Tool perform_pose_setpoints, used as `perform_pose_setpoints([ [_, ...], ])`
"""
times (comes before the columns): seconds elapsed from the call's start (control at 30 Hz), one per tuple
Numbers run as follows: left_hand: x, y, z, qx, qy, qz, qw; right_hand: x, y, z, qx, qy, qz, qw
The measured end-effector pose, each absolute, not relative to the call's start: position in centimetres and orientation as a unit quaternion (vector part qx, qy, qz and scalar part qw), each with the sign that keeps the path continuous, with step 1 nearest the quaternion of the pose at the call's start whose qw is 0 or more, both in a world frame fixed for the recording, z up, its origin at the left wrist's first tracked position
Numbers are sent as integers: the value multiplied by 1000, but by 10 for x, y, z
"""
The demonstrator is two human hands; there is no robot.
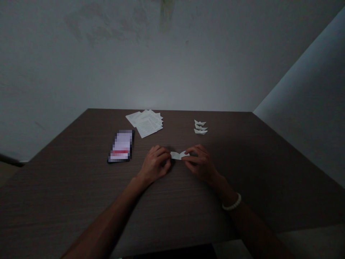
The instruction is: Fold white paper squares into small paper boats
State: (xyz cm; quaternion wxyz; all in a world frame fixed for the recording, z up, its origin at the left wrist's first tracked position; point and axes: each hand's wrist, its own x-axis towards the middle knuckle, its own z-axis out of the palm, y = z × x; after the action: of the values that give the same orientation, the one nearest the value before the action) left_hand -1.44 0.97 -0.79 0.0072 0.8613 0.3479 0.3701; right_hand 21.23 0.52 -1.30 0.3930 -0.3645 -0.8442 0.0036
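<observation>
A small folded piece of white paper (178,155) lies between both hands, just above the dark wooden table (81,201). My left hand (156,164) pinches its left end with curled fingers. My right hand (201,162) pinches its right end, fingers bent together. A pale bead bracelet (231,204) circles my right wrist.
A fanned stack of printed paper sheets (147,123) lies at the back centre. Three small folded paper boats (200,127) sit in a column at the back right. A phone (121,146) with a lit screen lies left of my hands. Walls close the table's far and right sides.
</observation>
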Motion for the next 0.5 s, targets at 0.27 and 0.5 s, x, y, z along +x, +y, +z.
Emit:
perform_pose_setpoints([
  [0.27,-20,14,-13,842,374,388,-8,214,6,-12,-381,-837,-1,392],
  [0.5,-15,8,-8,870,332,364,11,212,6,-10,-379,-838,-5,392],
])
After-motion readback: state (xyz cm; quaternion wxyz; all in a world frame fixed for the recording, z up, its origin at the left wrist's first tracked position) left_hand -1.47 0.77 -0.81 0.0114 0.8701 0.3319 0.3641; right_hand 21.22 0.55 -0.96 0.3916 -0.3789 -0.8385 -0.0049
